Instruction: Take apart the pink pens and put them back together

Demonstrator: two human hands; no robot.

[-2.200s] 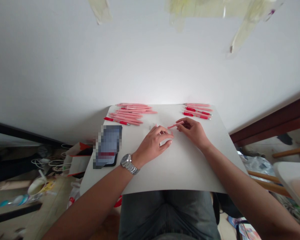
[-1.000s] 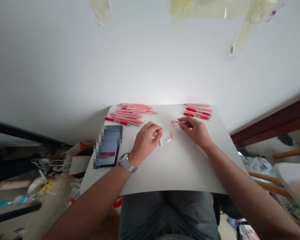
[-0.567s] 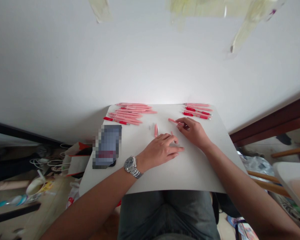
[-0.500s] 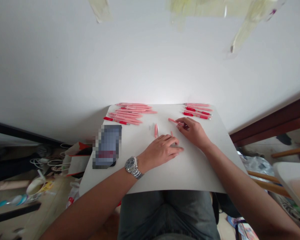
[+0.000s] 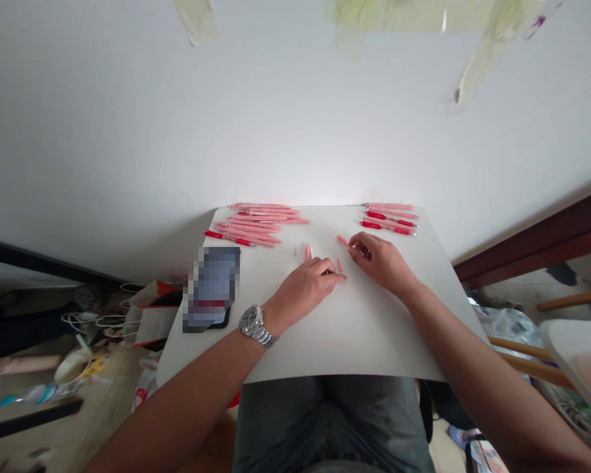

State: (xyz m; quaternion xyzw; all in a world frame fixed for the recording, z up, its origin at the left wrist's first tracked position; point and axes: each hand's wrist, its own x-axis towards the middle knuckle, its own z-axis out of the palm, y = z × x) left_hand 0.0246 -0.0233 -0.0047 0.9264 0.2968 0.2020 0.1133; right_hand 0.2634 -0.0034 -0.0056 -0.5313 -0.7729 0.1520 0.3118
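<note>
My right hand (image 5: 380, 261) pinches a pink pen barrel (image 5: 343, 242), whose far end sticks out to the left past my fingertips. Lower and to the left, my left hand (image 5: 308, 284) wears a metal watch and hovers close over the tabletop. Its fingers are drawn together; whatever lies between them is too small to make out. A short pink pen piece (image 5: 339, 265) lies by those fingertips. Behind the knuckles, another pink pen part (image 5: 308, 251) is partly covered by my left hand. Tiny clear bits (image 5: 296, 251) rest beside it.
A pile of pink pens (image 5: 261, 220), with a red pen (image 5: 230, 238) in front, lies back left. Back right is a smaller group of pink and red pens (image 5: 390, 217). A blurred-out phone (image 5: 214, 282) sits at the left of the white table (image 5: 364, 341), against a wall.
My left hand has moved left and slightly away from me, its fingers closing together beside the short pink piece. The pink barrel in my right hand has shifted slightly right and tilted more.
</note>
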